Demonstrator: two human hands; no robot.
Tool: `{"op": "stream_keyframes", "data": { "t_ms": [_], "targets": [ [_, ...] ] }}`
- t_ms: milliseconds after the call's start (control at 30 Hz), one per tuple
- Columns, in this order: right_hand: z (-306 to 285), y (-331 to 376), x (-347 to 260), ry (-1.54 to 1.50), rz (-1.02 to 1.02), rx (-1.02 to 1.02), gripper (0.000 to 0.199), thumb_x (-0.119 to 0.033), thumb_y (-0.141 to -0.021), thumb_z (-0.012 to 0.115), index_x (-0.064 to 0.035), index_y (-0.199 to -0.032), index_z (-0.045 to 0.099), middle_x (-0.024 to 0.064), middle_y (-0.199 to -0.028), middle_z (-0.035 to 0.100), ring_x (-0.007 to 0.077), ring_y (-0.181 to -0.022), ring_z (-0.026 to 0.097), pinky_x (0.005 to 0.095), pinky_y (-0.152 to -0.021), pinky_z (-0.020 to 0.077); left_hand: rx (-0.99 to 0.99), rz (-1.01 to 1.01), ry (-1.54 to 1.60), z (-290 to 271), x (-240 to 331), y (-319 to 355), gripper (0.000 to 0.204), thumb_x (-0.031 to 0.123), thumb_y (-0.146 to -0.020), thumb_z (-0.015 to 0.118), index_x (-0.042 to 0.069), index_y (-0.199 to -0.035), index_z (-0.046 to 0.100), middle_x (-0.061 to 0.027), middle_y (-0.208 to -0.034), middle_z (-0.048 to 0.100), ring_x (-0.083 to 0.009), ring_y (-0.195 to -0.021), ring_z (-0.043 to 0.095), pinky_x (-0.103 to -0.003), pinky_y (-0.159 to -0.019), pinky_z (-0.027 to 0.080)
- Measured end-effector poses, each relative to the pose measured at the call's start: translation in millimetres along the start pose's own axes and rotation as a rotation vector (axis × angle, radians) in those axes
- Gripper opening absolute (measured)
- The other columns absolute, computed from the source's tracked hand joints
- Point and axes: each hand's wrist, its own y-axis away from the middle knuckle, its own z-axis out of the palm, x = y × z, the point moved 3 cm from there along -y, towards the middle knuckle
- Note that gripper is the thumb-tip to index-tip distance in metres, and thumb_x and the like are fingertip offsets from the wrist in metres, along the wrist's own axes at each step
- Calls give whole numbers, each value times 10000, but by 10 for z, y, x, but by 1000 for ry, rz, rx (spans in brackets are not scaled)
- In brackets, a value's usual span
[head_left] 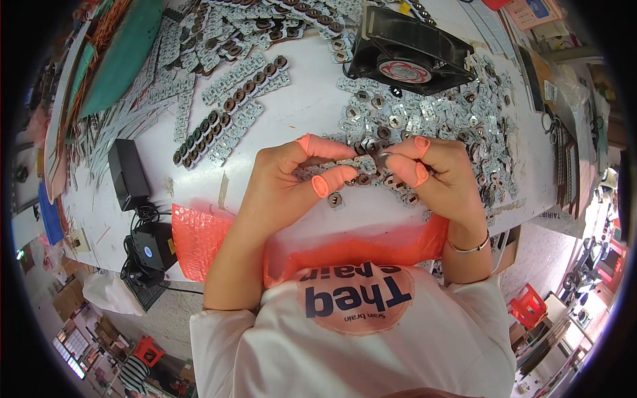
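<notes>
A fan (409, 56) stands behind the loose parts pile (438, 119); strips (229, 113) lie left.

A black square fan (410, 58) with a round red-and-white hub lies flat on the white table (302, 109), beyond the right hand. Beyond the left hand, strips of small boards with dark round parts (225, 113) lie slantwise in loose rows, with more heaped further back. Far off to the left hand's outer side rests a black power adapter (128, 174), its cable running down to a small black box (151, 247) at the table's near edge. A sheet of red bubble wrap (199, 239) hangs over that edge, nearer than both hands. A green board (123, 60) leans at the far left corner. Below the right hand's side, a red plastic stool (529, 306) stands on the floor.
</notes>
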Motion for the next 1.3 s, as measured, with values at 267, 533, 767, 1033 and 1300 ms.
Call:
{"op": "stream_keyframes", "data": {
  "t_ms": [267, 533, 767, 1033, 1300],
  "targets": [
    [74, 8, -19, -21, -68, -148, 92, -72, -807, 671, 2, -858, 659, 40, -615, 603, 140, -523, 571, 235, -492, 434, -107, 2, -117, 17, -62, -5, 202, -5, -754, 731, -7, -941, 653, -64, -854, 671, -111, -742, 629, -242, -663, 518],
    [135, 74, -80, -560, 191, -228, 148, -152, -901, 599, -25, -826, 600, -1, -555, 537, 55, -436, 475, 193, -415, 341, -223, -96, 487, 80, -7, 56, 157, -19, -773, 709, -11, -883, 597, -106, -820, 649, -175, -749, 640, -286, -653, 529],
    [150, 55, -5, -309, 172, 50, 195, -140, -887, 607, -7, -762, 537, 5, -608, 451, 82, -531, 372, 234, -476, 339, 34, 402, -108, 117, 81, -5, 183, -15, -772, 705, -7, -932, 615, -112, -871, 657, -189, -799, 639, -283, -705, 525],
    [179, 46, 18, -235, 134, 36, 204, -140, -888, 611, -14, -750, 530, -10, -593, 452, 74, -548, 368, 225, -484, 342, 199, 440, -333, 164, 27, 46, 236, -38, -737, 725, 7, -946, 626, -104, -909, 661, -183, -829, 641, -283, -747, 520],
    [240, 61, 8, -407, 181, 107, 223, -185, -934, 559, -56, -758, 515, -43, -524, 450, 14, -422, 379, 178, -379, 275, 128, 533, -337, 135, 36, 17, 228, -41, -737, 724, 2, -939, 626, -110, -909, 658, -186, -856, 639, -277, -764, 514]
  ]
}}
